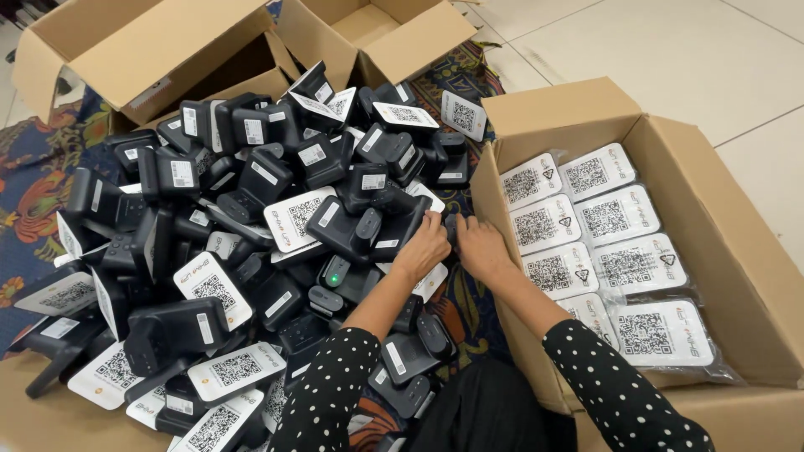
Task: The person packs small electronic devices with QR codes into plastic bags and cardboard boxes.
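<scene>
both hands, left hand (425, 244) and right hand (479, 245), grasp one black device (450, 226) at the pile (251, 218) edge, beside the box (737, 251) where bagged ones lie flat in rows.

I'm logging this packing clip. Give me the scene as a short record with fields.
setting: patterned mat on a tiled floor
left hand: on a black device at the pile's edge
right hand: beside the left, touching the same device
pile: black devices with white code cards
box at right: open, bagged units in rows
other boxes: open, behind pile
</scene>
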